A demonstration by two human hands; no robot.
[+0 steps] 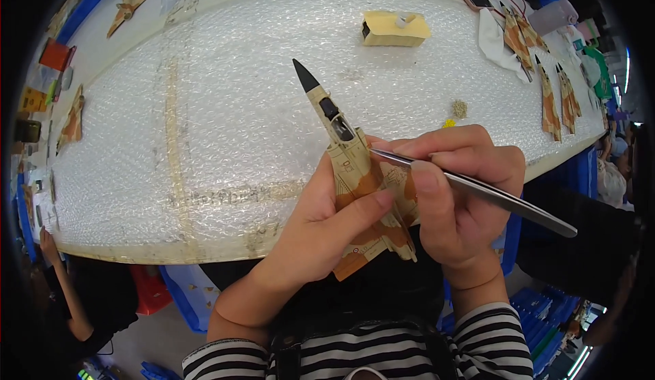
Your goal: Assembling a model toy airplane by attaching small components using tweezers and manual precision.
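A model fighter jet (348,162) in tan and orange-brown camouflage, with a black nose cone, points away from me and up to the left. My left hand (327,223) is closed around its body, the thumb lying across the wing. In my right hand (471,175) a pair of metal tweezers (505,202) is pinched between thumb and fingers. Their tip meets the jet's side just behind the cockpit. Whether the tips hold a small part cannot be made out. Part of the wings and tail is hidden by my hands.
Bubble wrap (239,93) covers the table. A yellowish block (396,28) stands at the back, with a small beige pile (459,109) nearer. More model jets (549,100) lie at the right, one (129,10) at the far left. Another person's arm (68,291) is at the left edge.
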